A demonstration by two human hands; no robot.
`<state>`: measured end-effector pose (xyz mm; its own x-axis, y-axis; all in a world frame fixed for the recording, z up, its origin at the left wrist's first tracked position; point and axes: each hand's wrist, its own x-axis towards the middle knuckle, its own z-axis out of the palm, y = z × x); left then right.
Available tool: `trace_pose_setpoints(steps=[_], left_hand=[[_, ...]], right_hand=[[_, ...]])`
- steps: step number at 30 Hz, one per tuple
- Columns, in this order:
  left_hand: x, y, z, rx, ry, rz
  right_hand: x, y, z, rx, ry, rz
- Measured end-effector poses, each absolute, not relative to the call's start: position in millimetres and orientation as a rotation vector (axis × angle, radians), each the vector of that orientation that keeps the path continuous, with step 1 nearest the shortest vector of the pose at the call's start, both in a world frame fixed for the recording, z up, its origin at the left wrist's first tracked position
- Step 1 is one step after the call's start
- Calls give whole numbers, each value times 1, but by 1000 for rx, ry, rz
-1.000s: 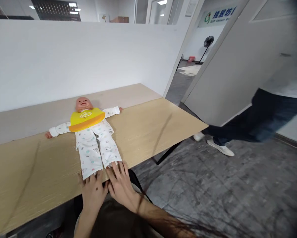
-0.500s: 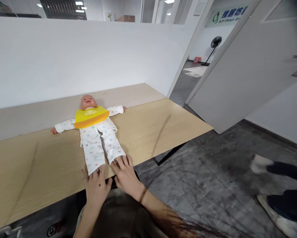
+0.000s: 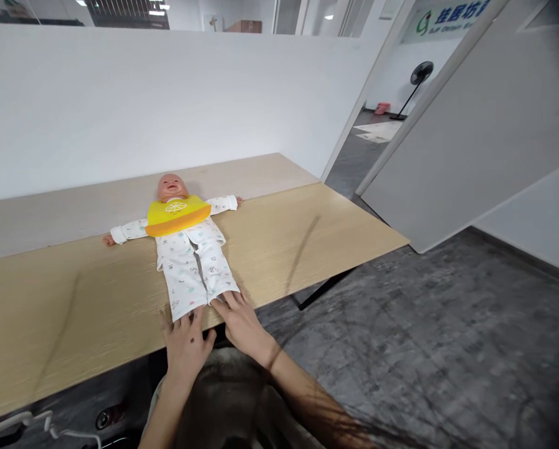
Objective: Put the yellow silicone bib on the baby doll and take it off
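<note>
The left hand (image 3: pixel 186 346) and the right hand (image 3: pixel 245 325) are lying with extended fingers, seemingly touching the hems of the white trousers (image 3: pixel 183 280). Beyond, the doll (image 3: pixel 171 186) is lying face-up on the table (image 3: pixel 283 249), wearing a yellow bib (image 3: pixel 178 217).

Left grip (image 3: pixel 184 346), a bare hand, lies palm down, fingers (image 3: pixel 197 317) spread, thumb (image 3: pixel 210 340) out — right grip (image 3: pixel 244 327) palm down too, fingers extended; the bare forearms (image 3: pixel 300 380) converge forward.
</note>
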<state>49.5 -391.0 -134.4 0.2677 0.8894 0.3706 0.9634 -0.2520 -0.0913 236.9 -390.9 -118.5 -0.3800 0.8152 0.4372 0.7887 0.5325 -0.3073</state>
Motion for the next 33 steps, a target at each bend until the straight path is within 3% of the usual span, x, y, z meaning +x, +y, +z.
trace_pose_setpoints(steps=[33], left_hand=[[47, -396, -141, -2204, -1601, -468]], right_hand=[[218, -397, -138, -1381, -2144, -64]])
